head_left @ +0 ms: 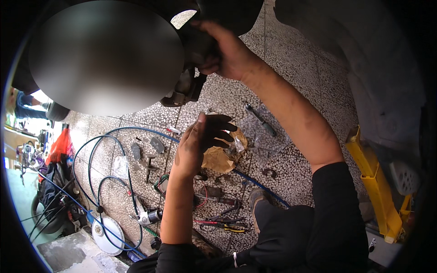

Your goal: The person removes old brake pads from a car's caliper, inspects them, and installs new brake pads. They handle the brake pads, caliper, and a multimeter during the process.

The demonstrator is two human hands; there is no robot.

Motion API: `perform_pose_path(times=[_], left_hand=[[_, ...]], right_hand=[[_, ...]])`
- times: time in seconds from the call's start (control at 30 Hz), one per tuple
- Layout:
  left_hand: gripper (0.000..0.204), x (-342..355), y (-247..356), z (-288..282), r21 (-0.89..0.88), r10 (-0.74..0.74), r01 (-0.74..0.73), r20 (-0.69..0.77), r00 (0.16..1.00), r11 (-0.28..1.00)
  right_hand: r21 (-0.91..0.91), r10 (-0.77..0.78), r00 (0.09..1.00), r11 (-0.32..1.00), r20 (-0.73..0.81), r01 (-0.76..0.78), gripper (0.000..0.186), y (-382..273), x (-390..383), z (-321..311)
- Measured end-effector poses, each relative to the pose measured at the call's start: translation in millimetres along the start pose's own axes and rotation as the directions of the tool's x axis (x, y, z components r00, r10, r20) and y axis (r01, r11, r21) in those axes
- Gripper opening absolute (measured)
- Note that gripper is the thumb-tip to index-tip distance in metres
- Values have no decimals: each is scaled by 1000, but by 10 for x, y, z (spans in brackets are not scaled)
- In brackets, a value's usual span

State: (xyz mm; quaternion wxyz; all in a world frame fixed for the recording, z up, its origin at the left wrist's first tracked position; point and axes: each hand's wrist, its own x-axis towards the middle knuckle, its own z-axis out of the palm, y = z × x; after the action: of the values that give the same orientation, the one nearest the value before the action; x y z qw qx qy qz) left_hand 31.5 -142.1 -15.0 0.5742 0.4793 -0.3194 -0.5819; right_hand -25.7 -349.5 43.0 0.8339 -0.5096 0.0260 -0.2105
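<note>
My right hand point(232, 54) is raised at the top, fingers wrapped round a dark metal part point(200, 45) of the car's underside. Shadow hides that part's exact shape. Just below it hangs a dark bracket-like piece point(184, 88), beside a large round area that is blurred out. My left hand point(195, 143) hovers above the floor with its blackened fingers spread, holding nothing. Beneath it lie crumpled brown paper point(218, 160) and clear plastic wrap point(268, 145). A ratchet wrench point(261, 119) rests on the plastic.
Two brake pads point(157, 145) lie on the speckled floor point(314, 82). A blue hose point(93, 159) loops at left near an air impact gun point(148, 216). Several pliers point(227, 223) lie by my shoe point(258, 204). A yellow metal support point(375, 191) stands at right, an orange bag point(58, 144) at far left.
</note>
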Motion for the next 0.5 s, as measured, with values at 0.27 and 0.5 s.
perform_pose_path(times=[0.27, 0.5], left_hand=[[48, -87, 273, 42, 249, 146, -154, 52, 988, 956], [44, -79, 740, -103, 601, 193, -387, 363, 912, 699]], right_hand=[[-296, -162, 980, 947, -115, 122, 33, -63, 2, 22], [-249, -89, 985, 967, -148, 51, 34, -55, -74, 131]])
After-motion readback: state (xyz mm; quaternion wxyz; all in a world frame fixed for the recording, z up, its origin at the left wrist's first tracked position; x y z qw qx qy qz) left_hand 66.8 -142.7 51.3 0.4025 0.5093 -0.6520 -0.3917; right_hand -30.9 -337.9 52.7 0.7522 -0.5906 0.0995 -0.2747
